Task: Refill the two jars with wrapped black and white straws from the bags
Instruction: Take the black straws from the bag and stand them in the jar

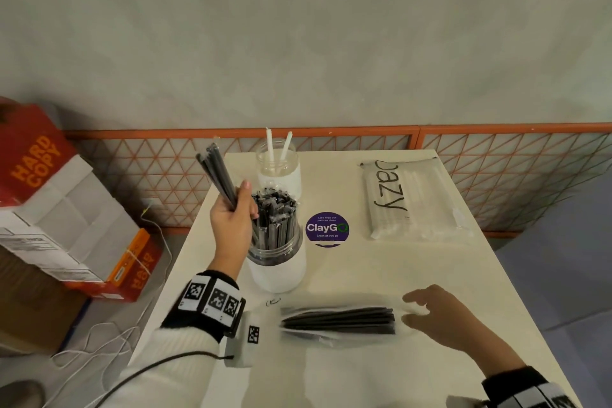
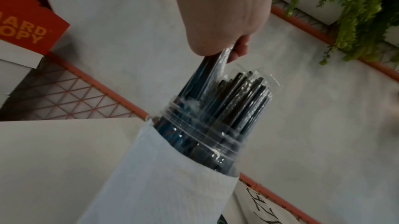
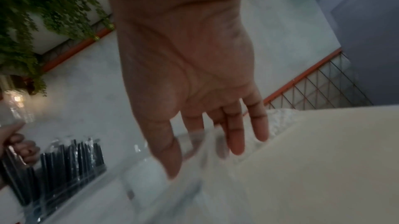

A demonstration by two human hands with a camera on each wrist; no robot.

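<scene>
Two jars near table's far edge | left hand [image 1: 231, 219] clenches a bundle of black straws [image 1: 217, 175], long axis tilted up-left, lower ends entering near jar [image 1: 276, 262] | right hand [image 1: 440, 318] relaxed, fingers touching black-straw bag [image 1: 337, 320], lying crosswise by near edge | straws judged light, stiff, wrappers slippery: grip mid-length.

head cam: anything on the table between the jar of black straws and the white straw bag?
Yes: a round purple ClayGo sticker lies flat between the clear jar of black straws and the clear bag of white straws. Shows in the head view.
</scene>
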